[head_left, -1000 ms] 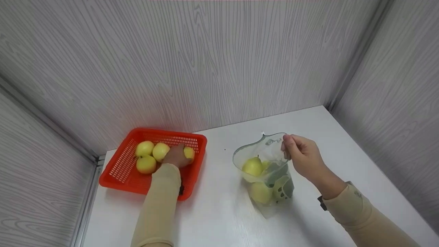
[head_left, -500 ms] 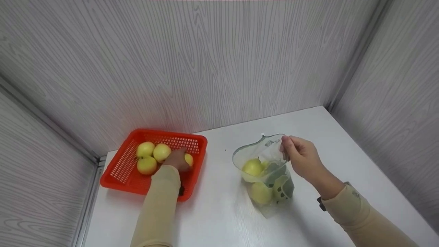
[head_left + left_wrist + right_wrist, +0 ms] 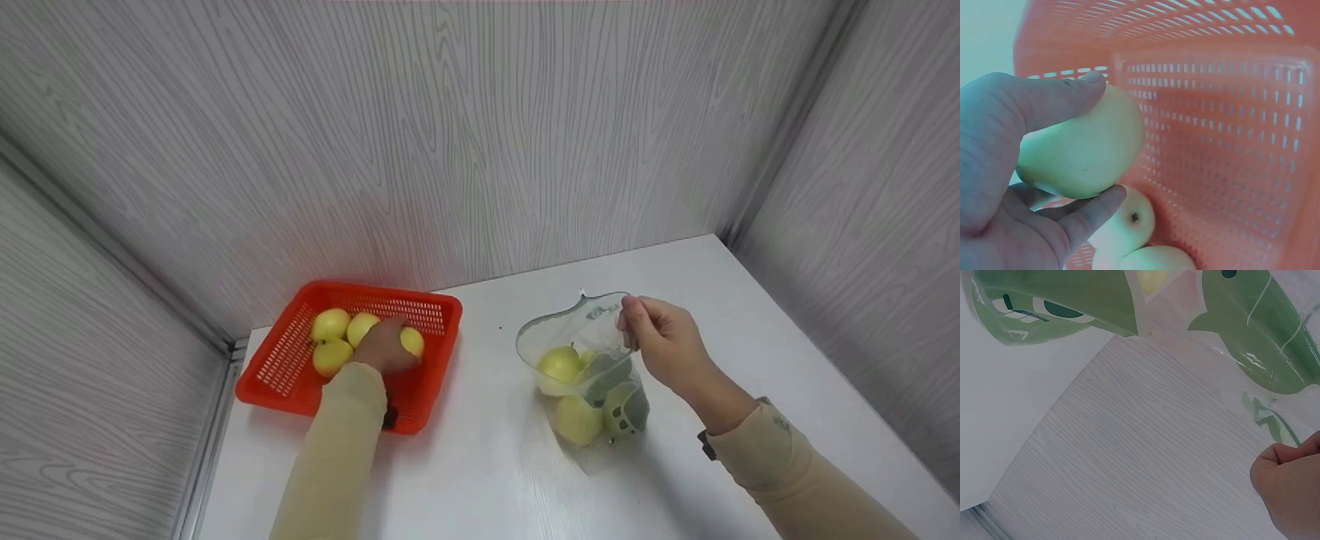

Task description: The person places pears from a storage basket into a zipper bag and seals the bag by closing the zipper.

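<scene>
My left hand is inside the red plastic basket and grips a yellow-green pear. In the left wrist view the thumb lies along the pear's top side and the fingers support it from below. More pale yellow fruits lie beside the hand, partly covered by it. On the right, my right hand pinches the rim of a clear plastic bag with green print between thumb and fingers. The bag's mouth gapes, and several pears rest inside. The right wrist view catches the bag's printed side and the hand.
Both basket and bag stand on a white table, with a strip of tabletop between them. Grey wood-grain panels rise behind and at both sides. A dark object shows at the basket's near wall, by the left sleeve.
The head view has shifted a little, so basket and bag appear further right. Within the basket, my left hand has moved slightly left with the pear. The right hand keeps its hold on the bag.
</scene>
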Available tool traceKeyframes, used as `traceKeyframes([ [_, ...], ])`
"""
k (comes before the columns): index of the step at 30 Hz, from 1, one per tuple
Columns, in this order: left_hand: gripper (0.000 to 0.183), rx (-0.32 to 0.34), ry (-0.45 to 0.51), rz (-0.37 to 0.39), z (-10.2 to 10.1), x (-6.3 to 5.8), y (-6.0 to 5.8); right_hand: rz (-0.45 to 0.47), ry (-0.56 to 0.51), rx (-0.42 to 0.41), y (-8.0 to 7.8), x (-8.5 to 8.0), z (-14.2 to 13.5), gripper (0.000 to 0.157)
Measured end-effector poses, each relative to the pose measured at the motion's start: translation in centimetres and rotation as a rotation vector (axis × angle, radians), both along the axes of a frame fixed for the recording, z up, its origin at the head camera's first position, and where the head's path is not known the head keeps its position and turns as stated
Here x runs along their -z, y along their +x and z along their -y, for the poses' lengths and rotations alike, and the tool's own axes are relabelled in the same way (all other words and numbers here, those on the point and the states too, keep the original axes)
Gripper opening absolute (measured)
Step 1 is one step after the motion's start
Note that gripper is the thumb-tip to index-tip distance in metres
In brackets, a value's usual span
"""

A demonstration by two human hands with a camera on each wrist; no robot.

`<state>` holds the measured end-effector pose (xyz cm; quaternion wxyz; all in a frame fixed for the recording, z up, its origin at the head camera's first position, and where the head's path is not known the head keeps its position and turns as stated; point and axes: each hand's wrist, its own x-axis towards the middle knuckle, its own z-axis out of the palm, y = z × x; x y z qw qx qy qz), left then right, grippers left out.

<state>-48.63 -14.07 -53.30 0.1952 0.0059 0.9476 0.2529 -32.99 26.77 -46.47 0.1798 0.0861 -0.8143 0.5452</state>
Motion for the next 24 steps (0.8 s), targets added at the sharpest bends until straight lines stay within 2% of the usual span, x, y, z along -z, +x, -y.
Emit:
traceKeyframes([
  [5,0.089,-0.023,0.001,-0.012,0.5,-0.5,-0.4,0.007,-0.008,-0.021,-0.9,0.1,0.0,0.037],
  [14,0.085,-0.014,-0.006,-0.101,0.2,-2.6,-0.9,0.023,-0.003,-0.032,-2.1,0.2,0.0,0.036],
  [21,0.085,-0.043,0.0,-0.158,-1.1,-4.8,-0.4,0.046,0.011,-0.035,-2.7,0.2,-0.2,0.038],
  [24,0.083,0.0,-0.007,-0.217,-1.9,-5.8,-0.2,0.056,0.016,-0.032,-3.0,0.2,-0.2,0.039],
])
